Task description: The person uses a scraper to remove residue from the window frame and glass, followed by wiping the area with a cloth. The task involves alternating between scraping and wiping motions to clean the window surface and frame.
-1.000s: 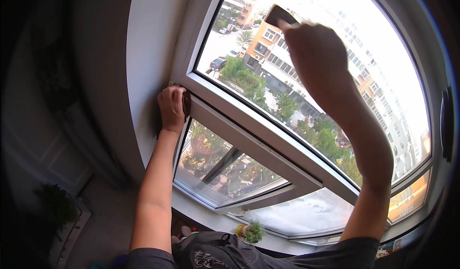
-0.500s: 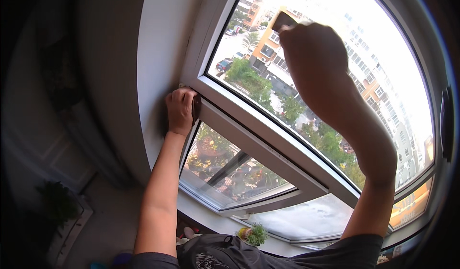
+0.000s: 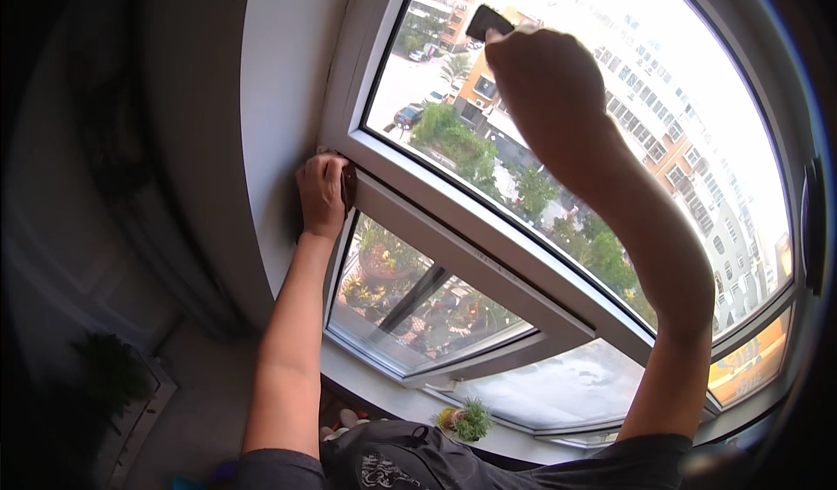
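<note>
My right hand (image 3: 547, 85) is raised in front of the large upper window pane (image 3: 410, 89). Its fingers are closed on a dark, flat, square-edged pad (image 3: 488, 23), perhaps a cloth or sponge, that shows at the hand's upper left against the glass. Lower on the left, my left hand (image 3: 323, 195) has its fingers curled at the corner of the white window frame (image 3: 418, 176), beside the wall. A dark brown flat thing (image 3: 350, 188) shows along that hand's right side; its kind is unclear. The palm is hidden.
Below the crossbar is a smaller sash (image 3: 427, 302) with potted plants behind it. Another lower panel (image 3: 549, 385) is tilted out of line with the frame. A small green potted plant (image 3: 472, 420) stands on the sill. The wall (image 3: 279, 98) rises close on the left.
My right hand has moved left and slightly up across the pane with the dark pad. My left hand stays at the frame corner. The whole view has shifted slightly.
</note>
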`<state>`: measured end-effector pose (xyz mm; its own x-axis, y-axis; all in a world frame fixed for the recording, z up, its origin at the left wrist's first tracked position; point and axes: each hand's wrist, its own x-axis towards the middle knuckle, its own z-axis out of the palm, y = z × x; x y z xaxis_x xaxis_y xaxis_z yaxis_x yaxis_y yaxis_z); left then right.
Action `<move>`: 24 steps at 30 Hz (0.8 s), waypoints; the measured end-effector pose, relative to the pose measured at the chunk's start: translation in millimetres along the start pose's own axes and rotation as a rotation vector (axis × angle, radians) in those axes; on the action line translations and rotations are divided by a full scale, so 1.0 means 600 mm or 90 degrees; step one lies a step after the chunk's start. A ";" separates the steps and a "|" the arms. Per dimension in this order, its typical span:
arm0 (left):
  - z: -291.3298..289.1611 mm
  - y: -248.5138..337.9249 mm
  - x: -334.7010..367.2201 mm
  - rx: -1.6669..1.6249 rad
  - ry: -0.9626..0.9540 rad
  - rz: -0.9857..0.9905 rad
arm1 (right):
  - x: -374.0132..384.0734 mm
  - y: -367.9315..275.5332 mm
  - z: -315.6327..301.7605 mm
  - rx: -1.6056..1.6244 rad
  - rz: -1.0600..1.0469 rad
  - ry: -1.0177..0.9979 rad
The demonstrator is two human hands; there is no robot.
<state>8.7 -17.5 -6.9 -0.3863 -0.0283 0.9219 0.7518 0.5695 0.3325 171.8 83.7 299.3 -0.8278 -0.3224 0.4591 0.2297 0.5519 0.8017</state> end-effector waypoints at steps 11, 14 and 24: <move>0.003 0.004 0.002 -0.030 -0.022 -0.030 | -0.101 0.025 0.051 0.058 0.018 0.002; -0.004 0.002 0.004 -0.020 0.003 -0.013 | -0.136 0.022 0.008 0.021 0.066 -0.030; -0.004 0.016 0.010 -0.032 -0.024 -0.005 | 0.020 -0.016 0.038 0.051 0.091 -0.012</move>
<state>15.1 -14.3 2.2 -0.4123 -0.0009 0.9110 0.7740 0.5271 0.3508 147.6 92.0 288.2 -0.7994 -0.2225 0.5581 0.3046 0.6506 0.6956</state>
